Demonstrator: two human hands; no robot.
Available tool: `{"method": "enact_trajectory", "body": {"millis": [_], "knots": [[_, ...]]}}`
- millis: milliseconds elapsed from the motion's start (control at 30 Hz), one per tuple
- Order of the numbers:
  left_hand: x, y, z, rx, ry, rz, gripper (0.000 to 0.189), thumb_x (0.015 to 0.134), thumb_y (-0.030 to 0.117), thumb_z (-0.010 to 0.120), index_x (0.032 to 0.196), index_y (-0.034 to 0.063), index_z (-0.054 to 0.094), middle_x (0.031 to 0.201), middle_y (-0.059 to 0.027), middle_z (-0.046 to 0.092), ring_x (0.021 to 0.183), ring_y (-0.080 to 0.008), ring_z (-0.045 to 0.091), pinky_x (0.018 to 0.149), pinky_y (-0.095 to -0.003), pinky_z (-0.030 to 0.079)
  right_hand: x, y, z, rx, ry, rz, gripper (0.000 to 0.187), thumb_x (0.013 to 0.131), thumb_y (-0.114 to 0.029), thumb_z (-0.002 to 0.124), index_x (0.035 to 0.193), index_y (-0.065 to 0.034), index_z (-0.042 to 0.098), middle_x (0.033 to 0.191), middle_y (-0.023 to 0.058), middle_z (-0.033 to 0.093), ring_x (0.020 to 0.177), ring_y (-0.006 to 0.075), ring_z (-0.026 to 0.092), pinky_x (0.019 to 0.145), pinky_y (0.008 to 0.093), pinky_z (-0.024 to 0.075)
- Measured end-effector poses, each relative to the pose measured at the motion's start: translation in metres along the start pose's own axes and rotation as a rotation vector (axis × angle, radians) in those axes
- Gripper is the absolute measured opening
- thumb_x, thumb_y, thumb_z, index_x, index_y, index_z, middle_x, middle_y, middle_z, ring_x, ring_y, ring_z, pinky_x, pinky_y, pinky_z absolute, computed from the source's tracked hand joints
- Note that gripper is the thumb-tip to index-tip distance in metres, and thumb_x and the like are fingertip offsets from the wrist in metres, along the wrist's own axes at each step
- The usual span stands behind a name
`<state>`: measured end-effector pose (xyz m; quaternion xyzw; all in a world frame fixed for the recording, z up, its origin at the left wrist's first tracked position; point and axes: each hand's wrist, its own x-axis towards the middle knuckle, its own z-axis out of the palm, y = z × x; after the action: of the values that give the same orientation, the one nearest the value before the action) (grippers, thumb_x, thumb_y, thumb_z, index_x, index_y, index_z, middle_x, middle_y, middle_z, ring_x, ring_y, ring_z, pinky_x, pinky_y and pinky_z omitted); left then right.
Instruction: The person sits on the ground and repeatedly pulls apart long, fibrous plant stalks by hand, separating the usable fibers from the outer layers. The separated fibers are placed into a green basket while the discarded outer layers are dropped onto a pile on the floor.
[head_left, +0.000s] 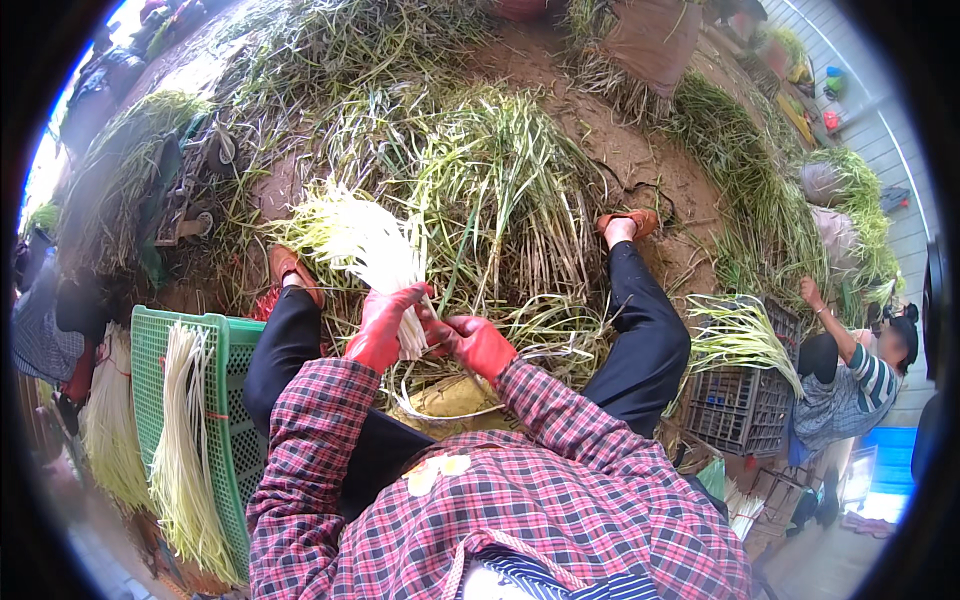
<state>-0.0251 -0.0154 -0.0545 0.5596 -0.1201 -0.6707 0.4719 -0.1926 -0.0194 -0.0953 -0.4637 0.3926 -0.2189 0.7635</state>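
Observation:
My left hand (382, 326), in a red rubber glove, grips a bundle of pale allium stalks (379, 247). Their yellow-green leaves fan out away from me, and the cut white ends stick out below the fist. Close beside it, my right hand (472, 341), gloved in the same red, has its fingertips pinched at the lower end of a stalk by the bundle; the fingers partly hide that stalk. Beyond both hands, between my feet, lies a heap of untrimmed green stalks (517, 195) with brownish lower stems towards me.
A green plastic crate (180, 390) stands at my left, with a tied bundle (180, 450) against it. On my right, a dark crate (739, 405) carries loose pale stalks (742, 337). A seated person (855, 382) is beyond it. A wheeled cart (187, 187) stands at upper left.

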Motion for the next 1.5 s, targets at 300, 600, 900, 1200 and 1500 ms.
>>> {"method": "enact_trajectory", "body": {"millis": [300,600,900,1200,1500], "knots": [[-0.001,0.005,-0.001,0.057,0.003,0.134,0.014,0.084,0.009,0.059,0.095,0.0007,0.060,0.078,-0.0070,0.064,0.057,-0.0147,0.058,0.054,-0.0263,0.050,0.056,-0.034,0.006,0.792,0.143,0.360,0.026,0.094,-0.027,0.052,0.102,-0.0045,0.062,0.087,0.0086,0.066,0.075,0.0203,0.064,0.068,0.0324,0.0530],[0.020,0.061,-0.035,-0.399,-0.033,0.475,0.009,0.083,0.004,0.059,0.091,-0.0010,0.055,0.080,-0.0063,0.057,0.061,-0.0127,0.052,0.088,-0.0385,0.051,0.006,0.026,-0.064,-1.201,0.070,0.184,0.030,0.097,-0.028,0.039,0.105,-0.0020,0.050,0.094,0.0139,0.060,0.079,0.0231,0.064,0.067,0.0363,0.0529],[0.032,0.056,-0.041,-0.328,0.106,0.386,0.015,0.085,0.004,0.057,0.094,-0.0090,0.057,0.074,-0.0090,0.057,0.059,-0.0159,0.053,0.077,-0.0362,0.055,-0.036,0.080,-0.105,-1.825,-0.278,0.374,0.034,0.080,-0.013,0.054,0.112,-0.0024,0.052,0.100,0.0135,0.063,0.089,0.0253,0.065,0.069,0.0376,0.0525],[0.017,0.132,-0.094,-0.500,0.107,0.589,0.022,0.084,0.011,0.061,0.100,-0.0033,0.060,0.077,-0.0054,0.060,0.092,-0.0240,0.063,0.091,-0.0361,0.050,-0.046,0.078,-0.116,-1.570,-0.533,0.739,0.034,0.084,-0.018,0.056,0.114,-0.0025,0.056,0.103,0.0169,0.062,0.098,0.0258,0.062,0.077,0.0345,0.0506],[0.021,0.089,-0.046,-0.324,0.123,0.500,0.022,0.088,0.009,0.055,0.098,-0.0102,0.056,0.068,-0.0033,0.051,0.066,-0.0164,0.056,0.094,-0.0347,0.049,-0.041,-0.049,-0.060,-0.701,0.296,-0.112,0.042,0.094,-0.030,0.050,0.122,0.0005,0.050,0.091,0.0125,0.064,0.058,0.0132,0.053,0.055,0.0261,0.0505]]}}
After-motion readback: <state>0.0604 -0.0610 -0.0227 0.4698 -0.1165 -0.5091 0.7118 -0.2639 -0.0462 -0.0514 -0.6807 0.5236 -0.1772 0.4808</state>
